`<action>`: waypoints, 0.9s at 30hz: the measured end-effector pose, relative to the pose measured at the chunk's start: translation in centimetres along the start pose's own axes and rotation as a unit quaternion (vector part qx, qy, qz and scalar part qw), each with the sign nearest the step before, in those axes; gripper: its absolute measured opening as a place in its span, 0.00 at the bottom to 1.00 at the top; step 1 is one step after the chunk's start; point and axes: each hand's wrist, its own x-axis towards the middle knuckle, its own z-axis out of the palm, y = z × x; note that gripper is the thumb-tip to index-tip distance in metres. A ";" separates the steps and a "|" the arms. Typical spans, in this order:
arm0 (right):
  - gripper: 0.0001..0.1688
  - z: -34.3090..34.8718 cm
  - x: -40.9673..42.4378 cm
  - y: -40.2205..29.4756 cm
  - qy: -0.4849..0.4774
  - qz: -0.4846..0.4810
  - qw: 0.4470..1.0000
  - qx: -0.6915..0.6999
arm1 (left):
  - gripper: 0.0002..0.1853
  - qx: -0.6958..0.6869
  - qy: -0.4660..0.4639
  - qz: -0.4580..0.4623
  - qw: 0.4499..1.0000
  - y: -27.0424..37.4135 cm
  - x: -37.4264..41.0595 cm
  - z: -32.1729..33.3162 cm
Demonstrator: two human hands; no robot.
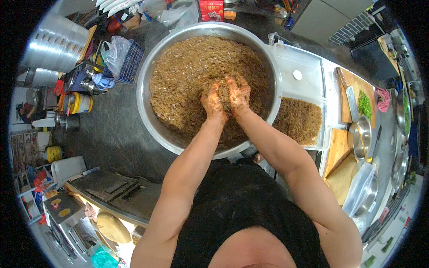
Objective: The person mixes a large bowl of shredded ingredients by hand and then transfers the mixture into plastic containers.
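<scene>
A wide metal basin (142, 97) stands before me, filled with a brown, glistening food mixture (187, 67) of small grain-like or shredded pieces. Near its middle, my left hand (213, 101) and my right hand (239, 93) are side by side, fingers curled into the mixture. A clump of it lies between my palms, and bits of it coat both hands. Some fingertips are buried or hidden. Right of the basin, a translucent plastic tub (298, 146) holds a darker brown portion (296, 119) of similar food.
On the right, a cleaver (352, 102) and chopped greens (364, 104) lie on a wooden board (360, 78), near a metal bowl (363, 147). Left of the basin stand a blue crate (129, 63) and a yellow bucket (82, 103). A red packet (211, 10) is beyond the rim.
</scene>
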 end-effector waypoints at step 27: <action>0.28 -38.0 1.8 -5.2 0.011 0.092 0.995 -0.031 | 0.38 0.414 -0.180 -0.204 0.869 -17.0 -8.9 9.1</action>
